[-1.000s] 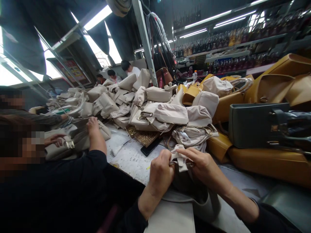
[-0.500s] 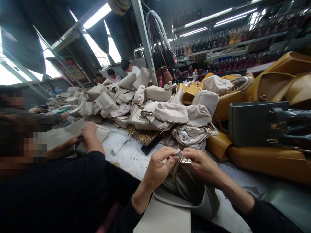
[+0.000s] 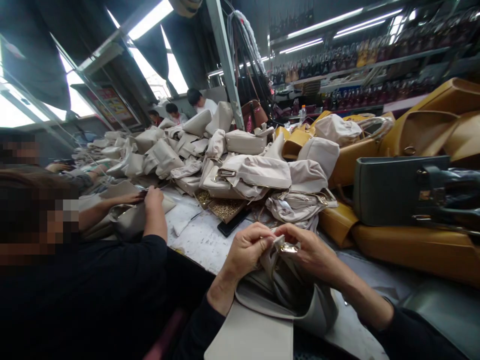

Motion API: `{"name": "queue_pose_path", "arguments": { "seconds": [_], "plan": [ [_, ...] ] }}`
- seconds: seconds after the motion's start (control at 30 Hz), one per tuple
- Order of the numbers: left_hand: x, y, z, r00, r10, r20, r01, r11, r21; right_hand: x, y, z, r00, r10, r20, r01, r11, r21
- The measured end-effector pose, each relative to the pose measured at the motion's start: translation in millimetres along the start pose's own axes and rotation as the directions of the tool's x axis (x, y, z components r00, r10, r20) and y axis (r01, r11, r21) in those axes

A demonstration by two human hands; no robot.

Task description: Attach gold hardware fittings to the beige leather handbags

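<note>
An unfinished-looking light grey handbag (image 3: 268, 325) stands in front of me, its mouth spread and its flap hanging over the table's near edge. My left hand (image 3: 245, 250) pinches the bag's fabric lining between thumb and fingers, just above the opening. Close beside it, my right hand (image 3: 305, 247) is closed on the same raised bit of lining. A shiny gold metal piece (image 3: 288, 248), which looks like a zipper pull, lies against the right fingers. The fingertips nearly meet, and what lies between them is partly hidden.
Cream bags (image 3: 258, 172) are heaped behind my hands. A cardboard box of small gold parts (image 3: 227, 210) and a dark phone (image 3: 230, 226) lie on the white table (image 3: 198, 245). Mustard bags (image 3: 412, 250) and a dark green handbag (image 3: 393, 192) fill the right. A co-worker (image 3: 112, 280) handles a bag at left.
My fingers have shifted on the lining, drawing more of it up out of the bag. The gold piece has turned. At left, the co-worker's hands have moved right along their bag.
</note>
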State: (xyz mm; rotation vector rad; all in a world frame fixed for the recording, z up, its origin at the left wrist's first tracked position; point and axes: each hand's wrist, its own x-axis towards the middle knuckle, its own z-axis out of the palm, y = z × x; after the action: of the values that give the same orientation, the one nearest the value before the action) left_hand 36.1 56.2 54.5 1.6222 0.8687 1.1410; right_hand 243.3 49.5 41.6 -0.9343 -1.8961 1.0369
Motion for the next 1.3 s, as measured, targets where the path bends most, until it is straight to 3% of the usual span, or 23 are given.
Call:
{"name": "queue_pose_path", "arguments": {
  "seconds": [0.1, 0.3, 0.47, 0.63, 0.83, 0.93, 1.03, 1.2, 1.3],
  "plan": [
    [-2, 5, -0.9, 0.998, 0.055, 0.017, -0.056, 0.997, 0.062, -2, 2, 3, 0.996, 0.07, -0.061, -0.071, 0.997, -0.009],
    [-5, 10, -2.2, 0.988, 0.059, 0.141, -0.076, 0.99, 0.115, -2, 5, 3, 0.995, 0.08, -0.065, -0.081, 0.996, -0.02],
    [-3, 12, 3.0, 0.997, 0.012, 0.071, -0.017, 0.998, 0.062, -10, 3, 2, 0.996, -0.023, -0.088, 0.023, 1.0, -0.003],
    [-5, 21, 8.9, 0.981, -0.191, 0.037, 0.194, 0.976, -0.101, -20, -6, -7, 0.96, -0.279, -0.021, 0.278, 0.96, -0.035],
    [-5, 22, 14.4, 0.932, -0.362, -0.018, 0.353, 0.917, -0.184, -27, -9, -14, 0.972, -0.226, -0.058, 0.231, 0.968, 0.101],
    [-2, 19, 12.6, 0.918, -0.388, -0.08, 0.368, 0.91, -0.193, -31, -10, -18, 0.977, -0.209, 0.046, 0.201, 0.971, 0.131],
    [-2, 19, 10.5, 0.925, -0.371, -0.084, 0.352, 0.919, -0.176, -31, -11, -23, 0.978, -0.179, 0.107, 0.17, 0.981, 0.093],
    [-6, 27, 13.6, 0.985, -0.173, 0.007, 0.173, 0.984, -0.042, -20, -13, -14, 0.994, 0.072, -0.082, -0.057, 0.984, 0.167],
    [-6, 29, 11.9, 0.996, -0.085, 0.024, 0.085, 0.996, 0.033, -12, -14, -4, 0.997, 0.075, -0.027, -0.071, 0.989, 0.133]
  ]
}}
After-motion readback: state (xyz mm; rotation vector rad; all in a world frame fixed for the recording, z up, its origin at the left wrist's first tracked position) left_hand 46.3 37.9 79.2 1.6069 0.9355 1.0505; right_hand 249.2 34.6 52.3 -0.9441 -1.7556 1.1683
